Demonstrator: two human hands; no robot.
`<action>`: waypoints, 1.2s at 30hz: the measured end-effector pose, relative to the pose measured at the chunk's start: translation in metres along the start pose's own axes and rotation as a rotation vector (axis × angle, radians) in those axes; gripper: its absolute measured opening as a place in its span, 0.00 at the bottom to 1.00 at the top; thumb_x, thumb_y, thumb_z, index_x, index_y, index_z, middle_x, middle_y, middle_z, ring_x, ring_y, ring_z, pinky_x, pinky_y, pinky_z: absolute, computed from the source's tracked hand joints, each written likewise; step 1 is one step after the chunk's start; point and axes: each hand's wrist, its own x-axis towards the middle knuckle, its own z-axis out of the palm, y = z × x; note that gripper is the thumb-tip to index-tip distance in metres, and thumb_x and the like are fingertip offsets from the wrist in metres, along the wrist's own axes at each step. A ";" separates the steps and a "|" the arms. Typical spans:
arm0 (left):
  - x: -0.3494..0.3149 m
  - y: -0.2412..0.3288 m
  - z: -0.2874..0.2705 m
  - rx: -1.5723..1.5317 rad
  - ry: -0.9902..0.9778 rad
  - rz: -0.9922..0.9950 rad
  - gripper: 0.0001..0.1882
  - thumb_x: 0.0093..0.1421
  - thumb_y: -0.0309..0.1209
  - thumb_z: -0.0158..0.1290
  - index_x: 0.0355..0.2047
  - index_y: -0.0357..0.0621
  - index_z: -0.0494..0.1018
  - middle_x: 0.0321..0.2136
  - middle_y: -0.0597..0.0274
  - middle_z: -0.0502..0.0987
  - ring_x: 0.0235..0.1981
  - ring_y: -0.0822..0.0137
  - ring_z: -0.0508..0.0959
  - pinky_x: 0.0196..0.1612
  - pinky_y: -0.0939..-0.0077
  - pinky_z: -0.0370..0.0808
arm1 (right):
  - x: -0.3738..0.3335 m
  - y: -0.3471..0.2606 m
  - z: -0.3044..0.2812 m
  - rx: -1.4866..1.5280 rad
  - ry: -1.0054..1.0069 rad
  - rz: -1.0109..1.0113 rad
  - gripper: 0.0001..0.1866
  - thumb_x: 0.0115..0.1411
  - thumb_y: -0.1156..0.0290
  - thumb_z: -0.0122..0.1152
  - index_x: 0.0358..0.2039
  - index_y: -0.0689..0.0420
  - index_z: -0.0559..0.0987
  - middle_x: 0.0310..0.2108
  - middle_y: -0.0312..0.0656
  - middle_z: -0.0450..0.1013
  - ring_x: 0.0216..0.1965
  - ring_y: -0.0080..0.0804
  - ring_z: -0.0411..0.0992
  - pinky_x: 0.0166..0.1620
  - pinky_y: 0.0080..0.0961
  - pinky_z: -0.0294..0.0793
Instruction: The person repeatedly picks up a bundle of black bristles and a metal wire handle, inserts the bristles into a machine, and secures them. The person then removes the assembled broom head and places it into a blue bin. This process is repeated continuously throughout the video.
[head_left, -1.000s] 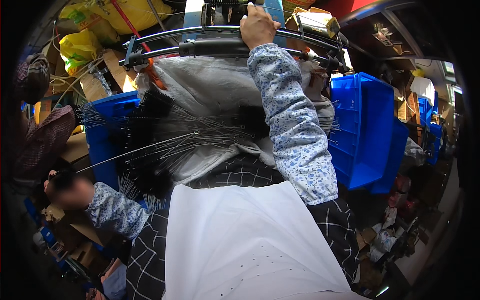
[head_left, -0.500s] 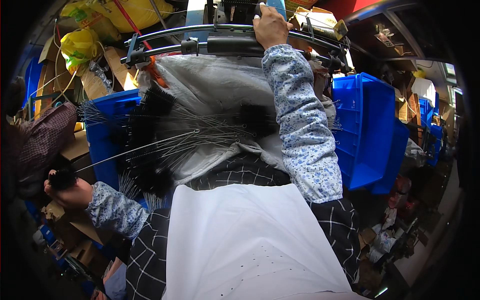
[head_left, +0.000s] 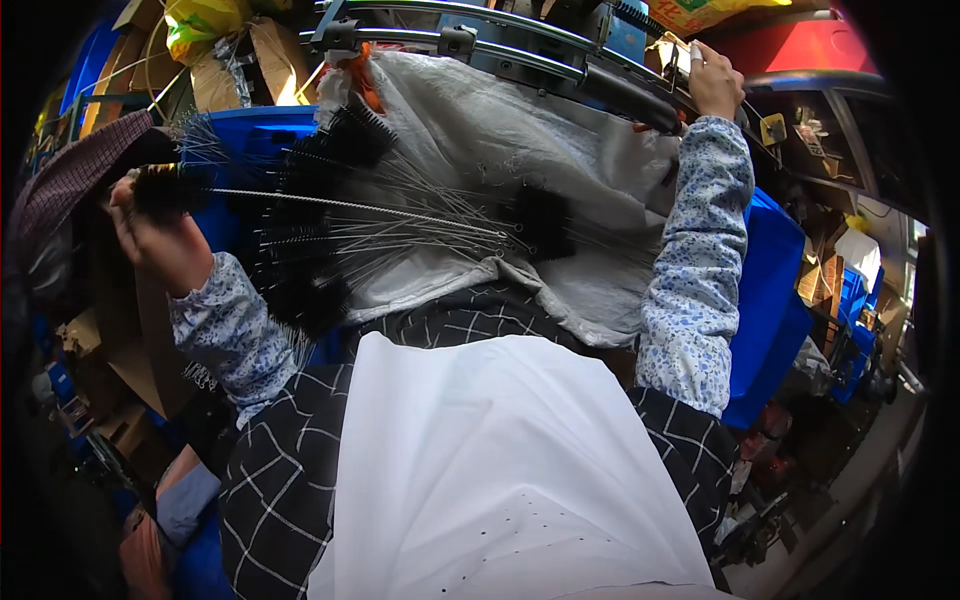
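A wire brush with a bushy black bristle head point(head_left: 172, 194) is held in my left hand point(head_left: 165, 245), fingers closed beneath the bristles. Its twisted wire stem stretches right and ends in a small loop over my lap. Many similar black-bristled brushes point(head_left: 320, 245) lie in a fanned bundle on a white woven sack point(head_left: 460, 110) across my knees. My right hand point(head_left: 714, 80) is reached far forward, fingers curled at the right end of a machine with metal rails point(head_left: 500, 52). What those fingers grip is hidden.
Blue plastic bins stand left, with thin wires in one point(head_left: 255, 125), and right point(head_left: 770, 320). A black cylinder point(head_left: 630, 98) sits on the rails. Cardboard point(head_left: 275, 60) and a yellow bag point(head_left: 205, 25) are at the far left. A checked cloth point(head_left: 85, 175) hangs near my left hand.
My right hand has moved right along the machine to its right end. My left hand has risen with the brush, whose stem now points further right. The view has shifted too.
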 end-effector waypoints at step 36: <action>-0.016 -0.076 -0.031 0.919 -0.773 -0.612 0.13 0.58 0.37 0.45 0.35 0.40 0.69 0.23 0.72 0.67 0.22 0.81 0.64 0.25 0.90 0.61 | -0.034 -0.047 0.007 0.158 0.188 -0.176 0.14 0.53 0.57 0.48 0.39 0.42 0.75 0.30 0.39 0.73 0.36 0.39 0.67 0.40 0.35 0.63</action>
